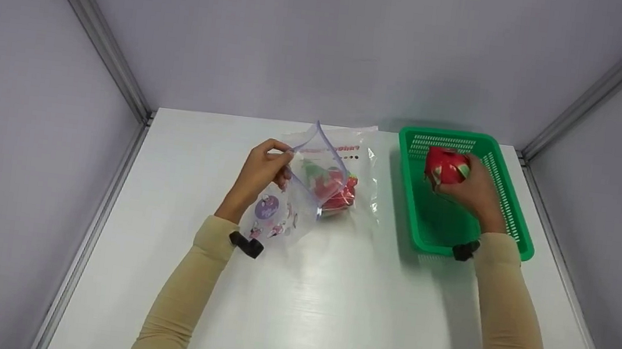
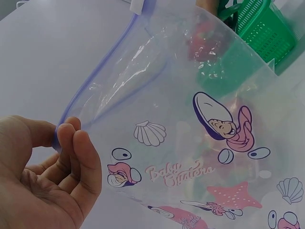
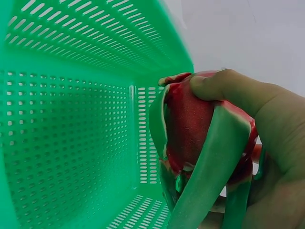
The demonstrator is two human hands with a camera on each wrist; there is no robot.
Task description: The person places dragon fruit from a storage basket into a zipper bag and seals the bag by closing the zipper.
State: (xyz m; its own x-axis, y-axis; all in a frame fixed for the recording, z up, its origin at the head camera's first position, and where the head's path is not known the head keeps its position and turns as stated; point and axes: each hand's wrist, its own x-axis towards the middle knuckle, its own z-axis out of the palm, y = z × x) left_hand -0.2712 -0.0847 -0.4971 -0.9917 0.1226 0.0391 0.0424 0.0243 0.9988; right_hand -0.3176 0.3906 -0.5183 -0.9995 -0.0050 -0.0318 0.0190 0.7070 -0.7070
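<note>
Right hand (image 1: 477, 190) curled round red, green-scaled dragon fruit (image 3: 190, 126), left hand (image 2: 47, 188) pinching clear, purple-edged printed bag (image 2: 178, 143)

Greyish walls (image 1: 326, 41) and metal rails (image 1: 97, 27) border a shiny white table (image 1: 343, 301).

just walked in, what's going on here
A person is working with both hands. The left hand pinches the purple-edged mouth of a clear, printed plastic bag, which gapes open. The right hand grips a round red-and-green fruit-like object at the green perforated plastic basket, either above it or just inside. Shiny red items show beside the bag's mouth, under clear plastic.
</note>
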